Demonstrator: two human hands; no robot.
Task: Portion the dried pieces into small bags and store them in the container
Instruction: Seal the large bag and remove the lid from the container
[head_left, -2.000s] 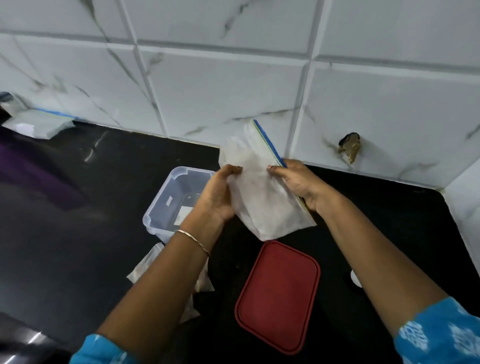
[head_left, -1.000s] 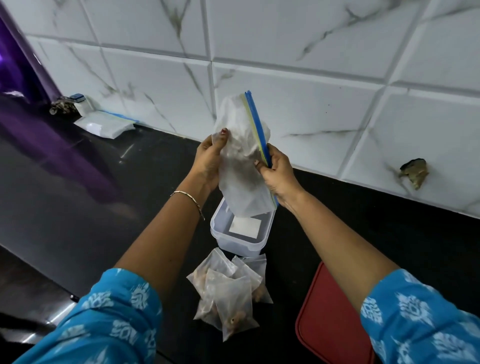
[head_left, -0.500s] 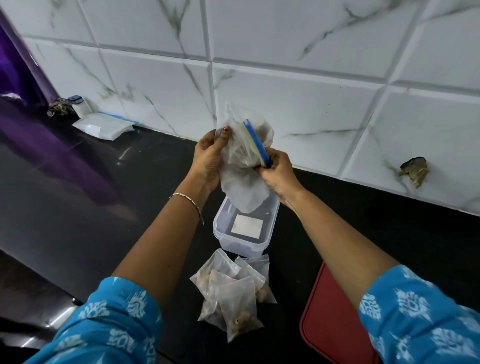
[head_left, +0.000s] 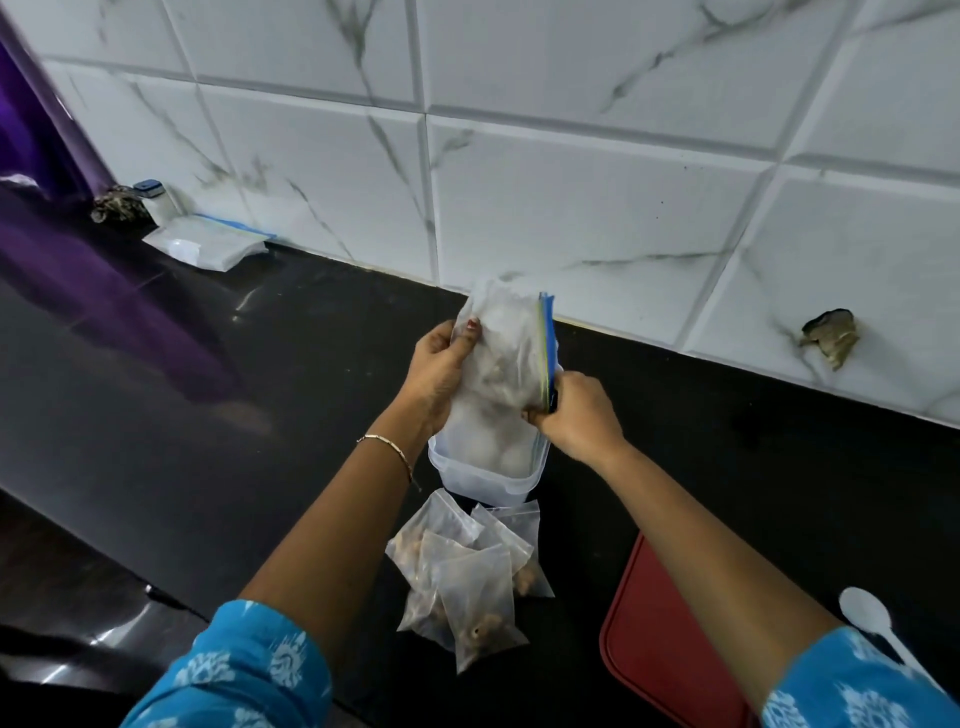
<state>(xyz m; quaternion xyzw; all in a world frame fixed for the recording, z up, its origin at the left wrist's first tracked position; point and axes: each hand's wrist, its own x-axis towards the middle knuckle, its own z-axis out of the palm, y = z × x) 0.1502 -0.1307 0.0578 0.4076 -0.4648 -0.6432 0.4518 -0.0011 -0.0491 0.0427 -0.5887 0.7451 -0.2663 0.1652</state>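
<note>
Head view, left hand: your left hand (head_left: 435, 374) gripped the crumpled upper left side of the large zip bag (head_left: 501, 364), thumb over the front of the plastic.
Head view, right hand: your right hand (head_left: 576, 415) pinched the bag's lower right edge, close to the blue zip strip (head_left: 546, 353), fingers curled tight on it.
Where the bag was: you held it upright, its lower end dipping into the clear container (head_left: 485, 475) that stood on the black bench (head_left: 208, 415).
Small bags: the filled small bags (head_left: 467, 577) lay in a loose heap on the bench just in front of the container, not yet inside it.
Lid: the red lid (head_left: 654, 644) lay on the bench to the right, beside your right forearm, with a white spoon (head_left: 872, 623) further right.
Risk, bulk: the big bag looked too bulky for the box; forcing it in could have left no room for the small bags or kept the lid from seating.
Risk, spill: I could not tell whether the zip was sealed; if it was not, squeezing might have pushed pieces out.
Risk, tipping: the container looked light, so downward pressure off-centre could have tilted it onto the heap.
Risk, sweep: your left forearm passed close to the heap and could have knocked bags away.
</note>
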